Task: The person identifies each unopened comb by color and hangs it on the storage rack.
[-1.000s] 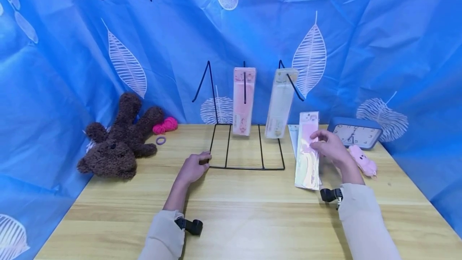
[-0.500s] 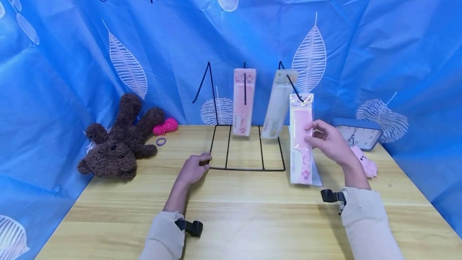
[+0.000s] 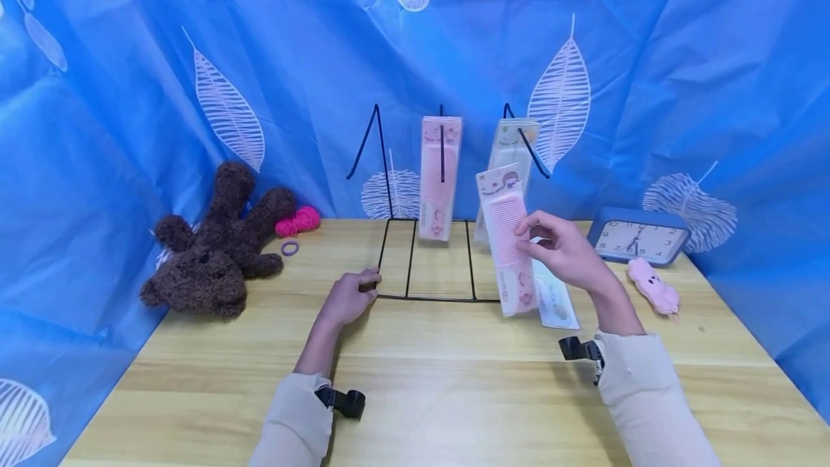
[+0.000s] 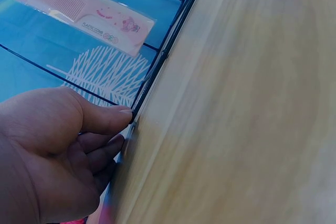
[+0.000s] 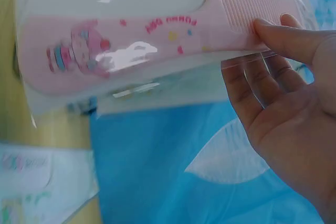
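Observation:
My right hand pinches a pink comb in a clear packet by its right edge, thumb on the front. The packet hangs tilted before the right hook of the black wire rack. Close up in the right wrist view, the comb shows a cartoon figure on its handle. My left hand grips the rack's front left corner, thumb on the wire and fingers curled beneath. On the middle hook hangs a pink packaged comb. A pale green packaged comb on the right hook is partly hidden.
Another pale packaged comb lies right of the rack. Beyond my right hand are a blue clock and a small pink toy. At left lie a brown teddy bear, pink yarn and a purple ring.
My right hand has raised the pink packaged comb off the table and carried it left, in front of the green one. The left hand stays on the rack corner.

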The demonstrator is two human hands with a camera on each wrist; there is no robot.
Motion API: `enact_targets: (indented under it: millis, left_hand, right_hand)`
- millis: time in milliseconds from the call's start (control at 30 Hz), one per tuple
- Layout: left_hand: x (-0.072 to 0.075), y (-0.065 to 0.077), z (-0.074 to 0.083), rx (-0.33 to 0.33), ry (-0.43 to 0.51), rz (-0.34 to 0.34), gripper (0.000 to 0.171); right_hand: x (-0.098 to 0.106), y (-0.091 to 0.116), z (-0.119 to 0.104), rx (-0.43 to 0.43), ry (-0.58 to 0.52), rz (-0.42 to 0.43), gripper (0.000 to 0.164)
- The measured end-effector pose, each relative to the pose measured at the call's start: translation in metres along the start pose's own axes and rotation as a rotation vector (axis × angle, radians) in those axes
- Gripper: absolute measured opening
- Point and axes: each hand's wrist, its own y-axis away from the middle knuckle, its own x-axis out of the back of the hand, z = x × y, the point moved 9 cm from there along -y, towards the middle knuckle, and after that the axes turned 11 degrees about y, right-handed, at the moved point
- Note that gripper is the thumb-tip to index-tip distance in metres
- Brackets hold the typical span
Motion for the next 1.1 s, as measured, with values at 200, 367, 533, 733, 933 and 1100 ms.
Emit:
enact_targets:
  millis: [200,367,533,733,933,1100]
  left_hand:
    - [0.002,0.000,0.003,-0.008,-0.015,-0.001,0.039]
    - [0.000,0.001,0.001,0.006,-0.015,-0.009,0.039]
    - [0.000,0.001,-0.001,0.012,-0.008,-0.005,0.039]
    - [0.001,0.001,0.001,0.005,0.005,-0.001,0.040]
    - [0.000,0.000,0.001,0.002,-0.005,0.001,0.040]
    - [0.000,0.001,0.001,-0.005,-0.005,0.001,0.038]
  right_hand:
    - [-0.009,-0.008,-0.040,0.157,0.034,-0.025,0.018]
    - [-0.018,-0.010,-0.057,0.208,0.033,-0.069,0.024]
    - [-0.021,-0.014,-0.068,0.248,0.042,-0.075,0.027]
    - [-0.025,-0.020,-0.072,0.247,0.043,-0.087,0.026]
    - [-0.028,-0.021,-0.070,0.213,0.038,-0.093,0.022]
    - [-0.036,-0.021,-0.064,0.178,0.031,-0.111,0.022]
